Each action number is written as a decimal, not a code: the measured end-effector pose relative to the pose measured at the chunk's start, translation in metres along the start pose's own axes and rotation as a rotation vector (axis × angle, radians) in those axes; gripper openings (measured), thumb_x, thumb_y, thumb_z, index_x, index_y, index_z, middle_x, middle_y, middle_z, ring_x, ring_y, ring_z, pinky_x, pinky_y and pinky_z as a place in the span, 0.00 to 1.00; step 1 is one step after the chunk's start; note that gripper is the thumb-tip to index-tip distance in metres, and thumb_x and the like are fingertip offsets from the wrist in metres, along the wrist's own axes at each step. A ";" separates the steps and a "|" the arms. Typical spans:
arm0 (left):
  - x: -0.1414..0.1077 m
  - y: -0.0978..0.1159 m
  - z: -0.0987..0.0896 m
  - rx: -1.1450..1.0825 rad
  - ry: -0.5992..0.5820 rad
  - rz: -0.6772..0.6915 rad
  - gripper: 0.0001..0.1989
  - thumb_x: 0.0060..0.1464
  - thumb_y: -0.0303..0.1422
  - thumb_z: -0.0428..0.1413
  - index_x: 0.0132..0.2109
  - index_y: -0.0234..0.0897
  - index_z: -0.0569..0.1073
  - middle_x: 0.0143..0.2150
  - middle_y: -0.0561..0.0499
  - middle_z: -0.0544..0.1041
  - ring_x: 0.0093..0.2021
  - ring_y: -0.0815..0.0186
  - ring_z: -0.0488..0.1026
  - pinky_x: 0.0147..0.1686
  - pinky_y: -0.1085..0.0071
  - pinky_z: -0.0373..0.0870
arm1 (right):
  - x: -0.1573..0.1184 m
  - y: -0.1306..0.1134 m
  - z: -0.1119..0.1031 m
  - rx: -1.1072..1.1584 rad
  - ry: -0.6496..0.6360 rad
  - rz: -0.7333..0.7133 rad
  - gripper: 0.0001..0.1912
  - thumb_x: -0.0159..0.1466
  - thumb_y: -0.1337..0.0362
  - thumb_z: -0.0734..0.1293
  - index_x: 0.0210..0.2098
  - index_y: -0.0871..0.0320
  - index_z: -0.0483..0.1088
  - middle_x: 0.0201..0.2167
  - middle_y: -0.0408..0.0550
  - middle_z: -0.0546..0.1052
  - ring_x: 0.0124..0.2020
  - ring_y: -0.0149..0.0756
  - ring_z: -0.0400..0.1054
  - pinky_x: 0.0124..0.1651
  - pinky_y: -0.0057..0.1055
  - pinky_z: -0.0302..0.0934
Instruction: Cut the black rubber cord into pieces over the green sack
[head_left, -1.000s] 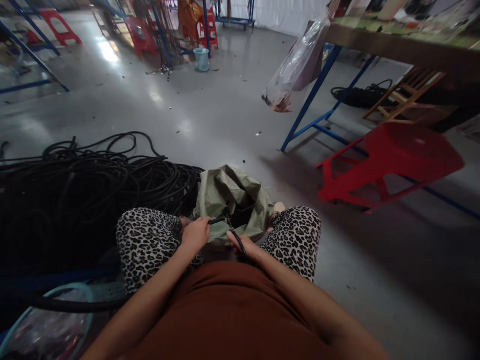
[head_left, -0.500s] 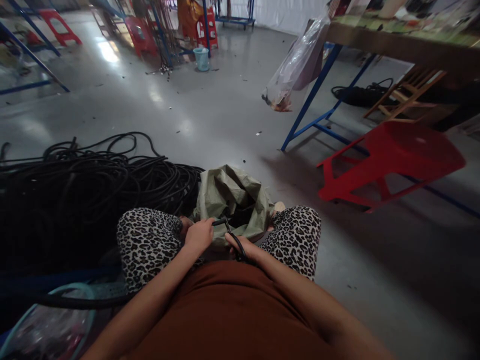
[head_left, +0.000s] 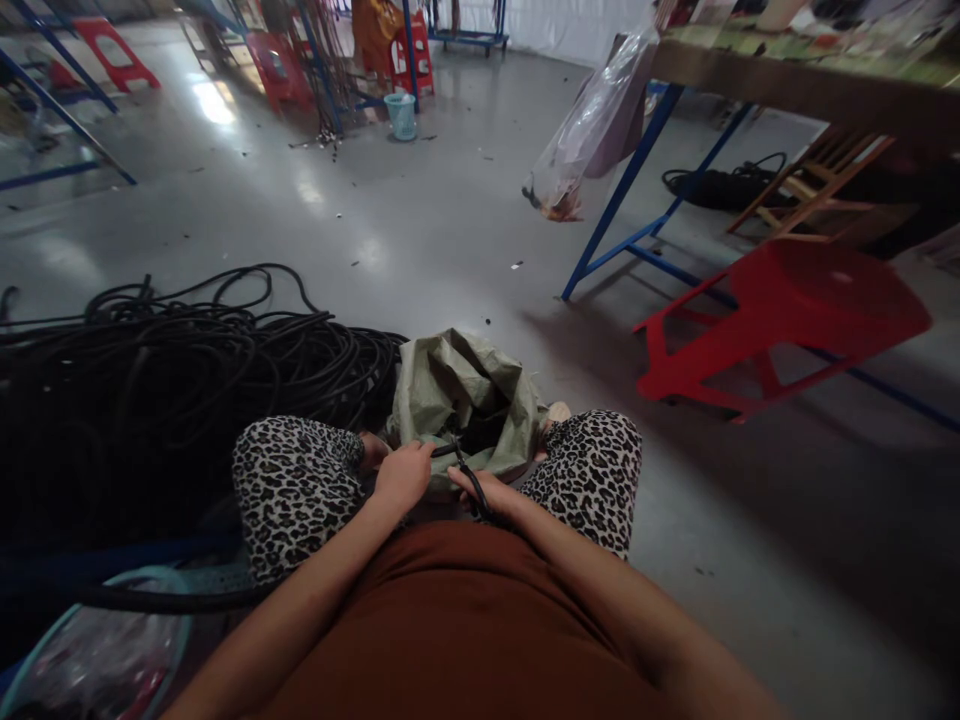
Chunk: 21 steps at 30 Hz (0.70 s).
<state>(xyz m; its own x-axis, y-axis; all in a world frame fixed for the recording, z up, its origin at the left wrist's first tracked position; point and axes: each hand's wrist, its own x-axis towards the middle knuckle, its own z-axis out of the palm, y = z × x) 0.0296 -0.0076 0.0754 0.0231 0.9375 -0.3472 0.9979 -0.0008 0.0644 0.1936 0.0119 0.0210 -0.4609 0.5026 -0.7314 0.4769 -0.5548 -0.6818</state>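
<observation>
My left hand [head_left: 406,474] is closed round a black cord [head_left: 444,451], whose short end sticks out to the right over the sack's near rim. In my right hand [head_left: 484,490] is a black-handled cutting tool [head_left: 474,488], its small metal jaws up against the cord's end. Below and beyond both hands a pale green woven sack [head_left: 427,385] stands open between my knees, with dark pieces inside that I cannot make out.
A big heap of black cord [head_left: 172,370] lies at the left. Near it is a light blue basket [head_left: 180,640] holding clear plastic. To the right are a red stool [head_left: 810,300] and a blue-legged table [head_left: 630,190] with a plastic bag [head_left: 574,150] hanging from it.
My left hand has shifted slightly right and down with the cord. The tool's handles look differently angled in my right hand, which has barely moved.
</observation>
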 end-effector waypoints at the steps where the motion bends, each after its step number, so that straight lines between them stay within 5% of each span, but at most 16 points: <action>1: 0.000 0.001 -0.001 -0.002 -0.008 0.004 0.17 0.58 0.31 0.41 0.52 0.41 0.65 0.42 0.45 0.72 0.41 0.63 0.70 0.39 0.69 0.65 | 0.002 0.001 0.000 0.005 -0.003 0.001 0.25 0.58 0.46 0.60 0.23 0.64 0.65 0.16 0.44 0.68 0.16 0.25 0.62 0.20 0.20 0.56; 10: 0.000 0.001 -0.004 -0.002 -0.002 0.031 0.17 0.58 0.31 0.40 0.52 0.41 0.65 0.41 0.46 0.71 0.42 0.65 0.69 0.40 0.70 0.64 | 0.016 0.016 0.002 0.045 0.115 0.004 0.25 0.57 0.44 0.60 0.23 0.62 0.64 0.14 0.44 0.67 0.15 0.27 0.62 0.18 0.21 0.56; 21: 0.000 0.003 -0.005 -0.014 0.004 0.042 0.17 0.58 0.30 0.40 0.52 0.41 0.65 0.42 0.45 0.71 0.42 0.64 0.69 0.40 0.70 0.64 | 0.017 0.021 0.002 0.021 0.109 0.019 0.28 0.58 0.41 0.56 0.24 0.62 0.64 0.13 0.43 0.66 0.13 0.29 0.62 0.18 0.24 0.58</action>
<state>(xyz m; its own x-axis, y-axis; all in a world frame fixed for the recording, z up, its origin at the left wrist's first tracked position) 0.0326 -0.0061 0.0809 0.0651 0.9383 -0.3396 0.9951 -0.0356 0.0923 0.1944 0.0073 -0.0053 -0.3671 0.5609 -0.7421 0.4685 -0.5777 -0.6684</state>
